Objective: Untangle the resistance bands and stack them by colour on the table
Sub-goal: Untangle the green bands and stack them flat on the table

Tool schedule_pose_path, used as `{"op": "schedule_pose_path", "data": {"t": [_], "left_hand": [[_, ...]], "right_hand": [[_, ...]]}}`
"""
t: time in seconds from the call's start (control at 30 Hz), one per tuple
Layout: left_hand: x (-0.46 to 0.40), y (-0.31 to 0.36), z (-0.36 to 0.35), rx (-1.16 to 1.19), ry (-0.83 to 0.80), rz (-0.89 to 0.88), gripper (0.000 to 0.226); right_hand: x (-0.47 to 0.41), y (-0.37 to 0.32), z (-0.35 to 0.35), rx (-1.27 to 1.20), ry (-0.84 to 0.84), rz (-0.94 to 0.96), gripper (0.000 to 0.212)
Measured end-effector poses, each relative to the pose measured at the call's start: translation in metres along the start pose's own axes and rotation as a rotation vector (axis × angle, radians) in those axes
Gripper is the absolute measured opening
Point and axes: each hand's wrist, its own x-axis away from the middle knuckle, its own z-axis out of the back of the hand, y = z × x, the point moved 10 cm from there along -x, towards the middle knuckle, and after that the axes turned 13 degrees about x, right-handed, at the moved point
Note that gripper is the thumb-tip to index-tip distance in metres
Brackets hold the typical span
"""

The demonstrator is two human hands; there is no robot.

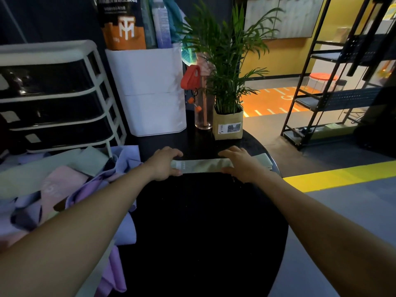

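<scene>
Resistance bands, tangled heap point(64, 189): lilac, pink and pale green bands are seen piled and overlapping at the left edge of the table; they are judged unsorted, kept to one side so that the middle is left for stacking.
Drawer unit point(53, 93): white frame with dark drawers, set behind the heap.
White bin point(150, 91): placed at the back of the table, well apart from the hands.
Left hand point(164, 163): laid over the left end of the green band, fingers curled across the far edge and thumb at the near edge, so the end is pinched and kept from curling.
Green band point(201, 166): held flat and stretched across the far middle of the round black table point(203, 232), judged as being straightened for a green stack.
Right hand point(237, 163): the right end is clamped likewise, fingers over the top.
Second green piece point(264, 159): glimpsed just beyond the right hand; whether it is touching cannot be told.
Potted plant point(228, 123): stood behind the band.
</scene>
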Motion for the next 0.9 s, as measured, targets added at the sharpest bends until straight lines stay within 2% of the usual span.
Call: {"op": "schedule_pose_path", "data": {"t": [0.27,0.57,0.8,0.9], "left_hand": [[0.056,0.009,0.075,-0.019,0.222,-0.02,0.044],[0.148,-0.033,0.145,-0.052,0.441,0.032,0.026],[0.196,-0.083,0.174,0.026,0.56,0.111,0.03],[0.206,-0.096,0.174,0.057,0.564,0.117,0.035]], "right_hand": [[-0.002,-0.099,0.033,-0.075,0.109,0.144,0.048],[0.003,-0.211,0.05,-0.199,0.171,0.286,0.037],[-0.004,-0.267,0.06,-0.363,0.208,0.305,0.023],[-0.012,-0.28,0.057,-0.423,0.189,0.264,0.027]]}}
